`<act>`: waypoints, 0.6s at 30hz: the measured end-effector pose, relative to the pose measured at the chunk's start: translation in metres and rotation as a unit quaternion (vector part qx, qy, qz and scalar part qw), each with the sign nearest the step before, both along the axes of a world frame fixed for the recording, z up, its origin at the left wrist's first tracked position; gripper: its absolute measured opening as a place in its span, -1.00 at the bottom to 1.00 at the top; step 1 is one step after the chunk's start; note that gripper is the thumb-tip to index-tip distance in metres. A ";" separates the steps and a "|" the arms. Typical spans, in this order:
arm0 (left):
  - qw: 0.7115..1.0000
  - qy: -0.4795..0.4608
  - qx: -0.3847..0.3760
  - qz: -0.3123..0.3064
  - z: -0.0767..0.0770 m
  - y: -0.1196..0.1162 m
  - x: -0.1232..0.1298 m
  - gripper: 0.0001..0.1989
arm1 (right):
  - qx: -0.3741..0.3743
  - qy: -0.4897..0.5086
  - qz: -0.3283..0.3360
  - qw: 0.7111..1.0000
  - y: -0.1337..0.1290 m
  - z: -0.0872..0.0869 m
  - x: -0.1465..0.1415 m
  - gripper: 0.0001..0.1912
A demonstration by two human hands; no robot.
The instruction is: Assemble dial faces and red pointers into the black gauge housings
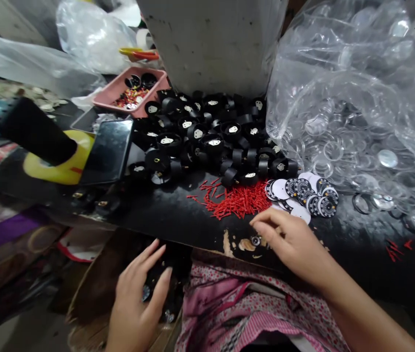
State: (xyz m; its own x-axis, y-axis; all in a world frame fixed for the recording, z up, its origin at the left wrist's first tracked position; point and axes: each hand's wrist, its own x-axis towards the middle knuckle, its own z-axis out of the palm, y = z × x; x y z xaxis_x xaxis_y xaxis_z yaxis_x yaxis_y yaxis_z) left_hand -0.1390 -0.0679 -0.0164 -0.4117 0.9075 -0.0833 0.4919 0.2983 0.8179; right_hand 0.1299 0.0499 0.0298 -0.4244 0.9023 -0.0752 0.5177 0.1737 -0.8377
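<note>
My left hand (137,296) is open, its fingers spread over a cardboard box (93,288) below the table edge. Dark round pieces with shiny spots lie in that box. Above the table my right hand (288,239) is closed, with thumb and forefinger brought together. Whatever may be between those fingertips is hidden. Close by them, a small metal ring (255,240) sits on a worn patch of the tabletop. Just beyond lie a heap of red pointers (239,200) and a pile of black-and-white printed dials (313,198).
Many black round housings (196,132) crowd the back of the table. A clear plastic bag (339,88) of transparent covers spreads at the right. Towards the left are a phone (107,151), a yellow tape roll (55,166) and a pink tray (114,88) of small parts.
</note>
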 end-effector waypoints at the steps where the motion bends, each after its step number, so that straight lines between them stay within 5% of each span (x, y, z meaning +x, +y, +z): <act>1: 1.000 -0.002 0.028 0.004 0.003 0.013 0.005 -0.65 | 0.000 -0.005 0.030 1.000 -0.001 0.001 -0.005 -0.81; 4: 0.994 -0.041 0.072 -0.074 0.009 0.077 0.038 -0.68 | 0.017 -0.033 0.082 0.996 -0.005 0.006 -0.013 -0.82; 7: 0.985 0.021 0.109 -0.130 0.010 0.141 0.066 -0.62 | 0.014 -0.045 0.062 0.997 -0.008 0.007 -0.005 -0.81; 9: 0.984 0.030 0.108 -0.138 0.008 0.162 0.071 -0.69 | 0.001 -0.045 0.044 0.998 -0.009 0.005 0.003 -0.79; 18: 0.993 -0.064 0.073 -0.068 0.008 0.132 0.042 -0.70 | -0.028 -0.003 -0.012 1.000 0.003 -0.005 -0.007 -0.77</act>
State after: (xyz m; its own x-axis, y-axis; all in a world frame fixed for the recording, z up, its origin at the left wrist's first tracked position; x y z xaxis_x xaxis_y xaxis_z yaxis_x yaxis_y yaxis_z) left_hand -0.0974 0.0642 -0.0084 -0.2783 0.9605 0.0099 0.4087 0.1090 0.9061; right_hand 0.1225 0.0525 0.0245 -0.4020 0.9065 -0.1288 0.5268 0.1140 -0.8423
